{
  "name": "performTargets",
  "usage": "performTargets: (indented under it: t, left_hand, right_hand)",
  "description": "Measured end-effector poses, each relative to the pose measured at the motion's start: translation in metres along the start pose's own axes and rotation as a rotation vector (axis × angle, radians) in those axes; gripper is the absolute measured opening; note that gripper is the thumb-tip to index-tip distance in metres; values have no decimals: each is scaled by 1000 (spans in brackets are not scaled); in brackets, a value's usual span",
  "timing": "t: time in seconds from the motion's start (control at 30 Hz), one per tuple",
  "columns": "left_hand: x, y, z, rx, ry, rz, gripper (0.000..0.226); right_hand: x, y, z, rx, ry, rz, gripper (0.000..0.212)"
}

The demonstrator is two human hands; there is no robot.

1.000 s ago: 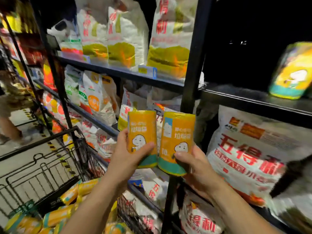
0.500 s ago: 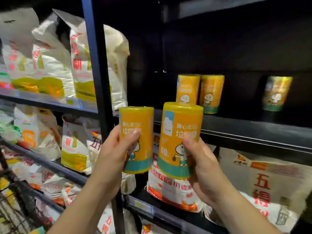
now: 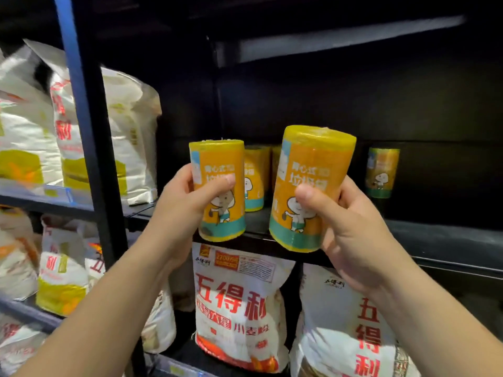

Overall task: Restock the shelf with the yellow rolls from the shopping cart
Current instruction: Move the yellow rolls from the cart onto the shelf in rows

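Here, both raised: left hand point(image 3: 182, 206) fingers clamped on left roll point(image 3: 217, 159), right hand point(image 3: 353, 229) fingers on right roll point(image 3: 313, 156).

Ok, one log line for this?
left hand: grips left roll | right hand: grips right roll | both at shelf front | shelved rolls: behind

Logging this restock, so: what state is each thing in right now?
Left roll: upright, held at shelf front.
Right roll: tilted slightly, held at shelf front.
Left hand: gripping left roll.
Right hand: gripping right roll.
Far roll: standing upright on shelf.
Flour bag: closed, standing.
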State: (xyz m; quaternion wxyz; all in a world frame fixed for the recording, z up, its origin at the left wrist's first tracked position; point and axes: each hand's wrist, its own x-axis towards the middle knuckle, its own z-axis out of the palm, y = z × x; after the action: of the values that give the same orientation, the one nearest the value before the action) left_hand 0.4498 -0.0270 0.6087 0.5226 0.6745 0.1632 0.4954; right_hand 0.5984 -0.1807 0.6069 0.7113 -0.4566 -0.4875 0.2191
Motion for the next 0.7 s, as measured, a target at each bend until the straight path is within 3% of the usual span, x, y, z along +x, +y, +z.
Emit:
performTargets:
  t: [0.1, 0.3, 0.43, 0.6, 0.7]
  left_hand:
    - [21, -3, 2, 65, 34, -4, 47]
    - [44, -11, 8, 249, 83, 75, 67]
    - [56, -20, 10, 332, 77, 129, 71]
    - [71, -35, 10, 438, 103, 129, 79]
    - [74, -41, 11, 494, 99, 108, 81]
  right_hand:
    - [14, -3, -1, -36, 59, -44, 60]
    - [52, 8, -2, -164, 213, -42, 60]
    - [75, 16, -1, -253, 241, 17, 49]
    - [101, 30, -3, -371, 275, 143, 55]
    - [111, 35, -2, -390, 284, 183, 44]
